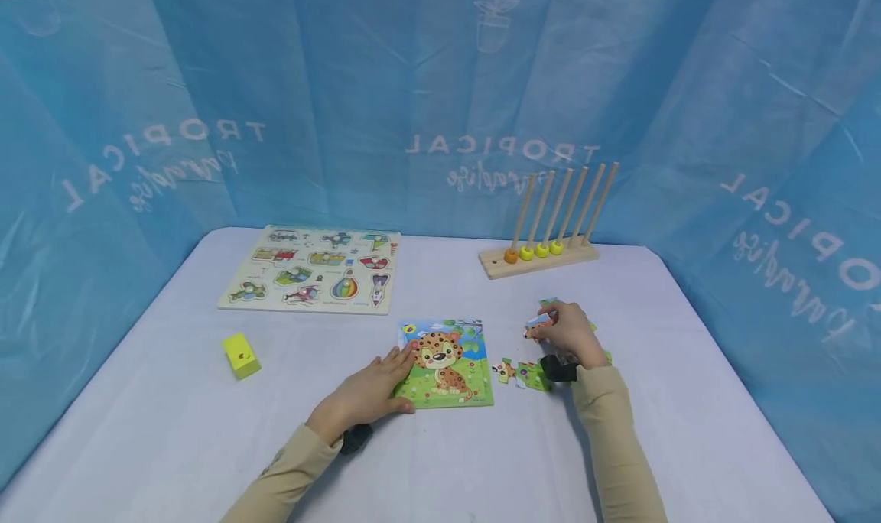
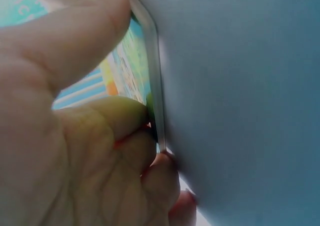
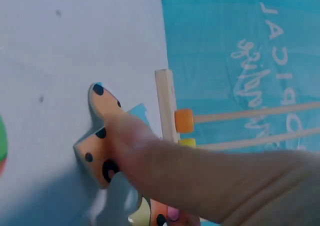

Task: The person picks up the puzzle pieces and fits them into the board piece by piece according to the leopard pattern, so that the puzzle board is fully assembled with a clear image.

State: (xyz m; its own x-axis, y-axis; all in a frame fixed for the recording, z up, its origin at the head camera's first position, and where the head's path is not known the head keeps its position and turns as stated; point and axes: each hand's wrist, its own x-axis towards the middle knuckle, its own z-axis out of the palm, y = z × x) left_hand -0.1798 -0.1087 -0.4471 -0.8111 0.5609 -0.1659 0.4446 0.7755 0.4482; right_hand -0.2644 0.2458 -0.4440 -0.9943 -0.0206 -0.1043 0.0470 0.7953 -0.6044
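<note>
A square leopard-picture puzzle board [image 1: 475,381] lies flat at the middle of the table. My left hand [image 1: 368,389] rests along its left edge, fingers mostly straight and thumb by the lower corner; in the left wrist view the fingers touch the board's rim [image 2: 156,86]. To the right of the board, my right hand [image 1: 577,336] pinches an orange, black-spotted puzzle piece [image 3: 92,153], with the thumb on top of it. Loose green and spotted puzzle pieces [image 1: 533,376] lie below that hand. More pieces are partly hidden behind it.
A wooden abacus stand [image 1: 495,266] with tall pegs and a few orange and yellow beads stands at the back right. A vehicle peg puzzle [image 1: 323,282] lies at the back left. A yellow block [image 1: 241,356] sits on the left. Blue curtains [image 1: 413,64] surround the table.
</note>
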